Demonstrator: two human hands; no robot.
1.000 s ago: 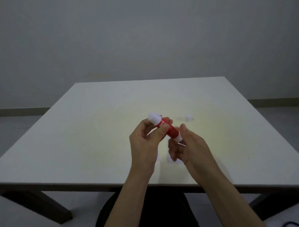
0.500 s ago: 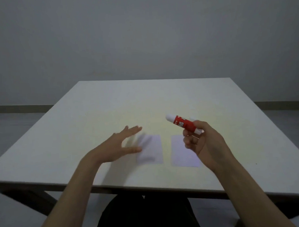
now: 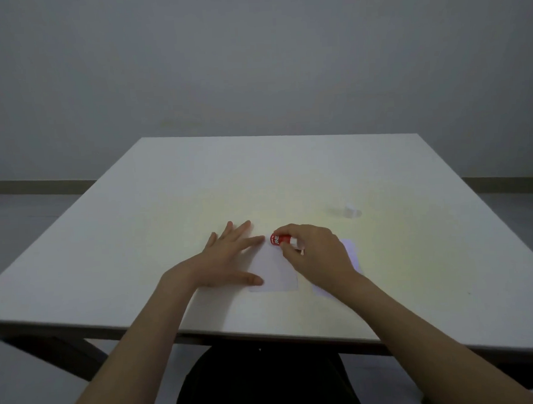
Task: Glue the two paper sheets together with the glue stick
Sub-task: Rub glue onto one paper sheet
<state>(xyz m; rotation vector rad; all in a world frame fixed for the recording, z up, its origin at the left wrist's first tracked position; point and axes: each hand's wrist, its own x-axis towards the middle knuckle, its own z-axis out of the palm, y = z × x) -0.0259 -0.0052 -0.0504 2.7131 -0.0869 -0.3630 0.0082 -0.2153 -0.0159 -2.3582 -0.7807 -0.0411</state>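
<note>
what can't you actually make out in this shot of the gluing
Head view only:
- Glue stick: its tip is hidden behind its own body and the right hand, so contact with the left sheet cannot be told.
- Right sheet: mostly covered by the right hand and wrist.
- Left sheet's left edge: under the left hand.
- Cap: blurred, small.
- Label text: too small to read.

Bare forearms, no sleeves; dark clothing [image 3: 267, 385] below.

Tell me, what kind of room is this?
Probably a plain, bare room set up for desk work: one big pale table, a blank grey wall and a bare floor. Nothing shows more.
</note>
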